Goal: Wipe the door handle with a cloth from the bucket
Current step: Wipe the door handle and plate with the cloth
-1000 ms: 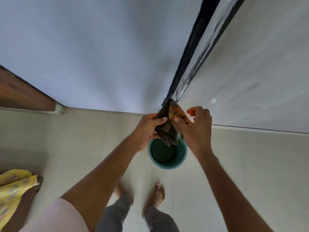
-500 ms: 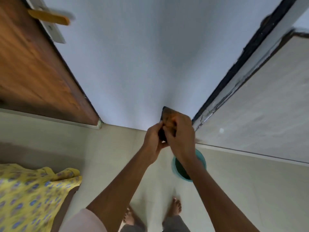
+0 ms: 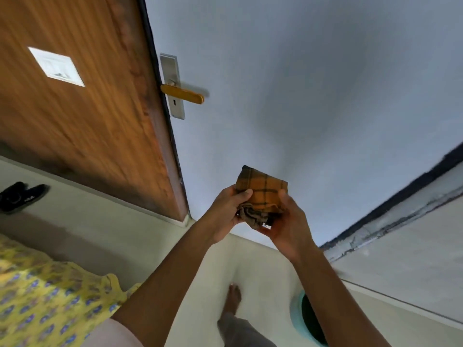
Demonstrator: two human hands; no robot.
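An orange checked cloth (image 3: 263,191), folded into a pad, sits between both hands in front of the white wall. My left hand (image 3: 226,212) grips its left side with the thumb on top. My right hand (image 3: 288,225) cups it from below and the right. The gold door handle (image 3: 183,94) on its silver plate (image 3: 172,86) juts from the edge of the wooden door (image 3: 82,108), up and to the left of the cloth, well apart from it. The teal bucket (image 3: 298,319) stands on the floor at lower right, partly hidden by my right forearm.
A white sign (image 3: 56,66) is fixed to the door. Dark shoes (image 3: 20,196) lie on the floor at far left. A yellow patterned fabric (image 3: 45,301) covers the lower left. My bare foot (image 3: 231,299) is on the pale tiled floor. A black-edged frame (image 3: 390,219) runs along the right.
The view has swung up and left, bringing the door handle into sight. Both hands have lifted the cloth away from the bucket and folded it into a pad.
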